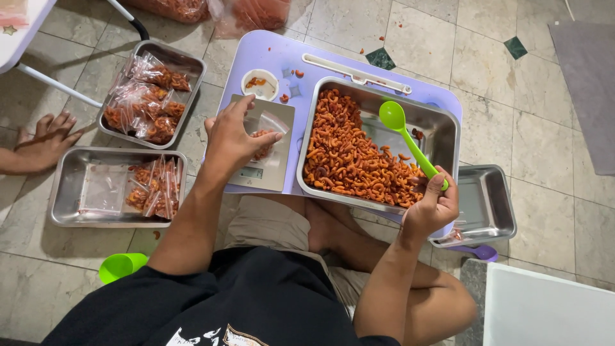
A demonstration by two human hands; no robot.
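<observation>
Bright lime-green spoon (410,144) over a heap of orange-red macaroni snacks (352,160) in a shiny silver tray (442,125). The counter (269,54) is pale lilac, with a small white cup (260,84) flecked with orange. Grey scale (266,150), clear bag (266,131) showing orange inside. On the left, two more silver trays (73,192) of clear orange-filled packets. Near left, a lime-green cup (122,266). Floor (544,128) is mottled beige tile with dark green diamond insets.
</observation>
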